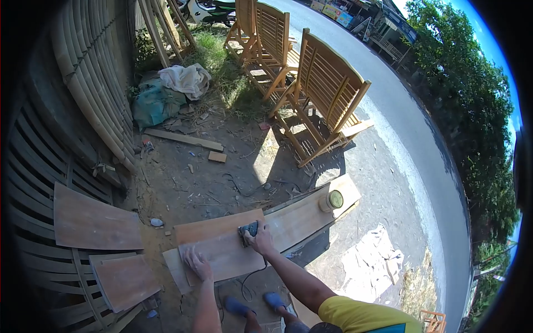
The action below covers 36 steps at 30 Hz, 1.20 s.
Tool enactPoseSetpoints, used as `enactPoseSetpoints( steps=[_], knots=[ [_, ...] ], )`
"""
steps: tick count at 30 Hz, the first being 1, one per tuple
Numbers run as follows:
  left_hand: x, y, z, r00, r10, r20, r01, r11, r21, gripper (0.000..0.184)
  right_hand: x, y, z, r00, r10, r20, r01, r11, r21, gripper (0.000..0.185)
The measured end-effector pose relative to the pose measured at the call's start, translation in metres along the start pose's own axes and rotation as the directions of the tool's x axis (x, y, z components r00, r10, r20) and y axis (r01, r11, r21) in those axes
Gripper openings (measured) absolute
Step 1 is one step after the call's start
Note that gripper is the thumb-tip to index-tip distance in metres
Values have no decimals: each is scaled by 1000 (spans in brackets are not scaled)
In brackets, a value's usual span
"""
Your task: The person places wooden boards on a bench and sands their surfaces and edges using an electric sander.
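Showing pale, dusty board [222, 252], apparently worn smooth

The panel [222, 244] being sanded is flat, matt wood, pinkish brown with pale dusty patches. Those slatted chairs [333, 83] are wood too, a warmer orange-brown, while the ground [205, 166] is rough, gritty dirt. There's also crumpled white cloth [373, 261] and a wrinkled teal sack [157, 104], plastic-looking I'd say.

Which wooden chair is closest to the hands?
The big slatted chair at the right end of the row. The other chairs stand farther off, toward the motorbike.
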State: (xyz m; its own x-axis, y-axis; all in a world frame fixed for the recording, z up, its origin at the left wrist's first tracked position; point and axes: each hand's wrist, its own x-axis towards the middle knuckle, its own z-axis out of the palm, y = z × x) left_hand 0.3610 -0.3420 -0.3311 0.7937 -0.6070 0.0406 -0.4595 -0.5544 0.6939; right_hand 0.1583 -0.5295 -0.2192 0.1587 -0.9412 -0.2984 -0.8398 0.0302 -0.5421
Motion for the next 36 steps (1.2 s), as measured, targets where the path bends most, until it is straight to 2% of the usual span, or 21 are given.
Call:
enactPoseSetpoints(
  steps=[1,2,4,5,7,8,12,14,18,19,22,23,24,27,29,30,32,34,36],
  knots=[
    [2,-26,-11,996,-27,-83,40,986,161,48,4,2,-5,999,47,-24,-48,999,-26,79],
    [3,-30,-18,996,-29,-79,42,986,159,48,10,4,-8,995,91,-47,-94,994,-49,76],
    [5,-40,-28,986,-161,-43,161,854,494,56,19,6,-8,985,144,-90,-150,986,-69,76],
    [6,-43,-20,986,-164,-33,159,861,483,56,24,7,-8,989,113,-98,-121,989,-82,77],
    [2,-47,-6,976,-169,-136,217,801,557,61,29,2,-4,993,77,-86,-87,989,-118,79],
    [1,-44,-5,974,-183,-132,226,804,551,61,29,-5,3,994,75,-85,-86,987,-135,79],
    [5,-35,-11,974,-184,-131,226,799,557,58,17,-49,49,984,-176,-20,173,979,-112,84],
    [3,-37,-11,976,-170,-137,218,798,562,58,10,-80,68,965,-226,134,237,969,-67,88],
    [6,-48,1,974,-127,-186,214,778,590,57,-10,-126,112,853,-453,258,479,877,-44,93],
    [3,-52,3,970,-128,-207,230,765,602,57,-14,-135,114,834,-465,295,502,862,-61,92],
    [3,-58,3,969,-151,-195,235,808,541,59,-14,-134,99,837,-420,351,464,885,-46,96],
    [3,-53,1,970,-152,-192,234,806,544,59,-11,-119,94,847,-463,259,486,873,-28,92],
    [4,-48,-1,969,-164,-182,239,800,551,59,-5,-100,84,871,-431,235,451,892,-33,90],
    [1,-40,-8,970,-183,-160,242,800,549,60,10,-50,37,954,-255,157,271,958,-93,85],
    [4,-39,-7,969,-187,-162,245,811,531,61,23,-8,17,966,-254,-37,246,956,-159,83],
    [4,-39,-7,967,-185,-177,252,809,531,62,25,2,3,964,-262,-44,251,954,-164,83],
    [3,-34,-9,965,-181,-192,257,811,525,63,28,10,-14,993,18,-117,-34,990,-138,84],
    [5,-27,-14,959,-239,-152,283,792,541,63,28,6,-8,993,7,-120,-24,990,-136,85],
    [4,-35,-7,964,-194,-180,262,783,564,63,28,0,4,992,2,-125,-18,991,-133,86]
  ],
)
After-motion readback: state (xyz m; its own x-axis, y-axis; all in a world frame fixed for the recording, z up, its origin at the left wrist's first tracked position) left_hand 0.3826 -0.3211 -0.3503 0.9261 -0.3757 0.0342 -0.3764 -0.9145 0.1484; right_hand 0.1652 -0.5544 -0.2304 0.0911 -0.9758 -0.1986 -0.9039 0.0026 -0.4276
